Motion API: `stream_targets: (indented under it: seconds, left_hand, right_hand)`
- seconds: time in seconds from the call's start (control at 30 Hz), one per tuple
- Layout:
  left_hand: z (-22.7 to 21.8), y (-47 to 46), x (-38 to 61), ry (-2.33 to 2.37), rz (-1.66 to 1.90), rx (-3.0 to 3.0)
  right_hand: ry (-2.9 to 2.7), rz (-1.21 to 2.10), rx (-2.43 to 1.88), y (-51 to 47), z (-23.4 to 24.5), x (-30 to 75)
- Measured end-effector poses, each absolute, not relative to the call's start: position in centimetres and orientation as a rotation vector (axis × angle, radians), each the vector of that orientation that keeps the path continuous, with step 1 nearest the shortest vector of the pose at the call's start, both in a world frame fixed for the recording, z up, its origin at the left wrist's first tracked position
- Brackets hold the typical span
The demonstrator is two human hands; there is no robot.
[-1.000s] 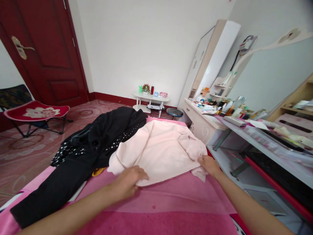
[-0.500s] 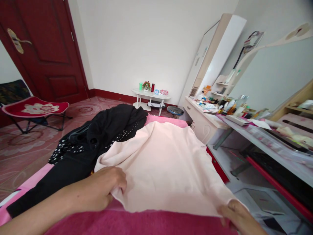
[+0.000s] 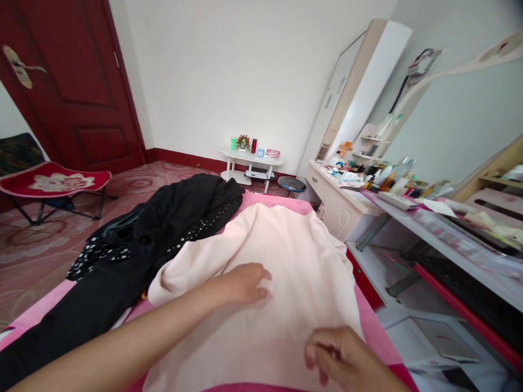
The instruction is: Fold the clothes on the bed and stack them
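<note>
A pale pink garment (image 3: 281, 261) lies spread over the pink bedding (image 3: 281, 200), its near edge close to me. Over the middle of the cloth is my left hand (image 3: 247, 283), fingers loosely bent and apart, gripping nothing. Whether its fingertips touch the fabric I cannot tell. My right hand (image 3: 341, 354) is above the garment's near right part, with curled fingers, a gap at the thumb and no cloth visible in it. To the left, a heap of black clothes (image 3: 180, 218), partly white-dotted, sits against the pale garment.
A red folding chair (image 3: 57, 179) stands on the tiled floor at left, near a dark red door (image 3: 81, 81). Along the right side runs a dressing table (image 3: 347, 209) crowded with bottles. A small white table (image 3: 249, 156) and a round stool (image 3: 291, 184) are farther back.
Both hands have let go of the garment's near edge. My left hand has moved right and forward over the cloth, my right hand inward to the left. The near edge now lies closer to me.
</note>
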State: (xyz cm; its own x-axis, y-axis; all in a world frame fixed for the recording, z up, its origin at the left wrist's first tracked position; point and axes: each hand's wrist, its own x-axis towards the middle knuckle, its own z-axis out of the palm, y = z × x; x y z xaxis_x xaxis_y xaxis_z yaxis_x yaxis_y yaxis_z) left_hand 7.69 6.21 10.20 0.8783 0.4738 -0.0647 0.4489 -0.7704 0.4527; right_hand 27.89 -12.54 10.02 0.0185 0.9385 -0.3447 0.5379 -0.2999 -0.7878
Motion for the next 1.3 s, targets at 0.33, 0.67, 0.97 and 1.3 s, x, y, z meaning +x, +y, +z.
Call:
stream_targets:
  seconds: [0.33,0.67,0.97,1.3]
  left_hand:
    - [0.1,11.1,11.7,1.200,0.495,2.687]
    - [-1.2,11.8,12.2,1.268,0.539,2.689]
    - [-0.8,11.6,11.8,1.207,0.612,2.593]
    - [5.4,16.4,10.5,1.072,1.218,2.049]
  right_hand:
    - [-1.691,0.297,-1.783,3.6,5.8,31.9]
    - [-1.430,0.183,-2.892,10.7,1.1,39.3]
    - [-1.714,-0.202,-2.513,7.9,-1.4,33.0]
    - [-1.682,-0.265,-2.409,7.6,-1.3,33.7]
